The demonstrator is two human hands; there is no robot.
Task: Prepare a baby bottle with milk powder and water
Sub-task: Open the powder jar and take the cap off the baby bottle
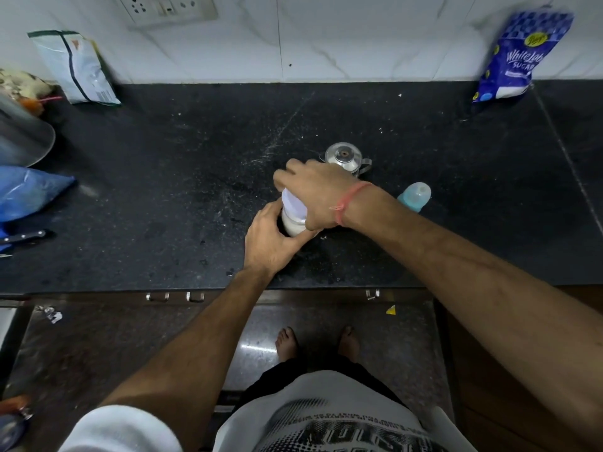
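A jar of white milk powder (293, 225) with a pale lid (293, 203) stands near the middle of the black counter (163, 190). My left hand (269, 241) grips the jar's body from the near side. Over its top, my right hand (315, 190) curls around the lid. A baby bottle (415, 196) with a teal collar and clear cap stands to the right of my right wrist. Just behind my right hand sits a small steel kettle (345, 158) with its lid on.
A blue sugar bag (518, 57) leans on the wall at back right, a pale packet (76, 68) at back left. At the left edge are a glass lid (23, 138), a blue plastic bag (29, 190) and a black-handled knife (23, 238). The counter's front edge (130, 290) runs above drawer handles.
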